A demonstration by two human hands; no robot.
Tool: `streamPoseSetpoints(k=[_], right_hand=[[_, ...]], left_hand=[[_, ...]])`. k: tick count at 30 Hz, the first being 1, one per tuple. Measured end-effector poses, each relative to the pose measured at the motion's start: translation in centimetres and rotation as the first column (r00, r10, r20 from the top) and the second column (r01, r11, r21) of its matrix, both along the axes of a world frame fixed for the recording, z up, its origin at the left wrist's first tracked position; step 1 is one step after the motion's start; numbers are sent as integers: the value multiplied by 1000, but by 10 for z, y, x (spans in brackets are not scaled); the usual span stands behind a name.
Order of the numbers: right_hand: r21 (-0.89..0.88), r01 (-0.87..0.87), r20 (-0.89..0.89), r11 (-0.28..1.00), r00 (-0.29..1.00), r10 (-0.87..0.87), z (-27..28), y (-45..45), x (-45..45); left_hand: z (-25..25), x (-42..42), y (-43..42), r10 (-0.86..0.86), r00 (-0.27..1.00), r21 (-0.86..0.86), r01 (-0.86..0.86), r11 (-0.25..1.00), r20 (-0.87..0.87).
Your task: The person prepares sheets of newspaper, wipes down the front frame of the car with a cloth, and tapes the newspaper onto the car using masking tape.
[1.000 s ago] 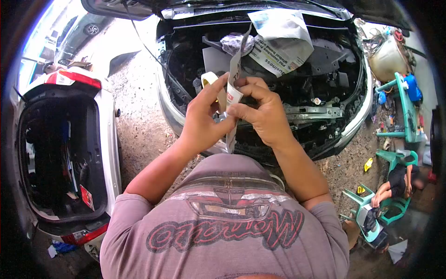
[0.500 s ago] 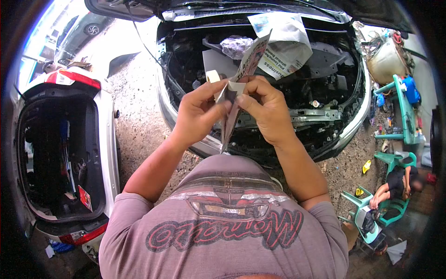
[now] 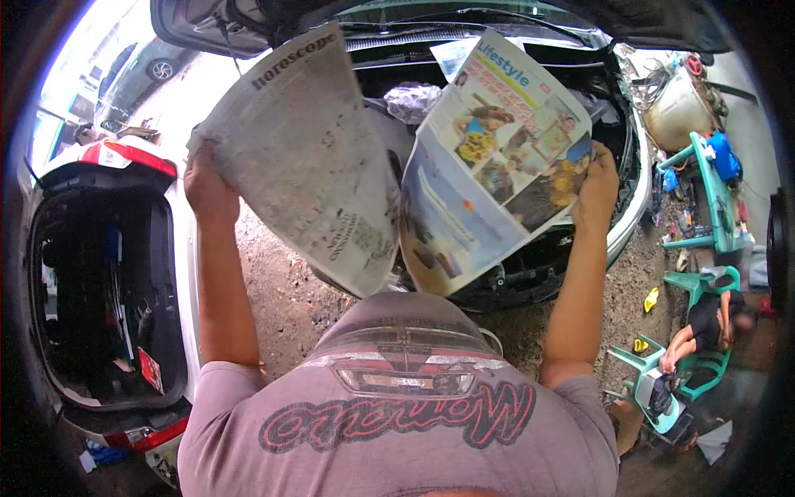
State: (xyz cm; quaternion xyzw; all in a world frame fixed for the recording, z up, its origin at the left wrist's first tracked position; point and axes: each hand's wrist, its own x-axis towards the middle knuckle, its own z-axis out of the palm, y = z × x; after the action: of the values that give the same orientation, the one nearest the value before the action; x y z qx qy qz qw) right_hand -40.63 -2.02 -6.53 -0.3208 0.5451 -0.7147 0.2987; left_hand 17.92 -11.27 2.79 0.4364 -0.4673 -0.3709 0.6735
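Note:
A newspaper is spread wide in front of me, above the open engine bay [image 3: 497, 286]. Its left part [image 3: 306, 157], headed "horoscope", has its outer edge pinched in my left hand [image 3: 210, 184]. My right hand [image 3: 598, 189] grips the outer edge of the colour part [image 3: 489, 178], headed "Lifestyle". A gap runs between the two parts; whether they join lower down I cannot tell. Behind them lie crumpled clear plastic [image 3: 412, 103] and a corner of another printed sheet [image 3: 451, 56]. Much of the bay is hidden by the paper.
A raised hood [image 3: 654, 25] hangs over the bay. On the left stands a white car with its tailgate opening [image 3: 108, 290] facing me. At right are a green table [image 3: 719, 195], green chairs [image 3: 700, 282] and a seated person [image 3: 708, 327]. The ground [image 3: 286, 298] is gravelly.
My hands have moved far apart, left and right, unfolding the newspaper that was folded between them. A pale roll seen by my left fingers earlier is now out of sight.

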Motion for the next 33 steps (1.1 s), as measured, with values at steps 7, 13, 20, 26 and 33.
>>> streamPoseSetpoints(k=[7,13,20,26,33], right_hand=[[55,64,66,996,996,-68,37,8,-37],[-37,-25,-51,999,998,23,91,-16,-51],[-363,171,-42,916,979,-199,148,-198,-77],[-569,157,-808,807,73,-584,132,-370,23],[-506,-196,-859,840,30,-511,0,-433,152]], left_hand=[[21,32,-2,-61,986,48,70,996,-157],[49,24,27,-45,999,22,45,999,-21],[54,33,65,42,999,44,-43,998,2],[42,56,98,175,984,32,-175,984,0],[38,63,134,195,977,49,-191,980,-89]])
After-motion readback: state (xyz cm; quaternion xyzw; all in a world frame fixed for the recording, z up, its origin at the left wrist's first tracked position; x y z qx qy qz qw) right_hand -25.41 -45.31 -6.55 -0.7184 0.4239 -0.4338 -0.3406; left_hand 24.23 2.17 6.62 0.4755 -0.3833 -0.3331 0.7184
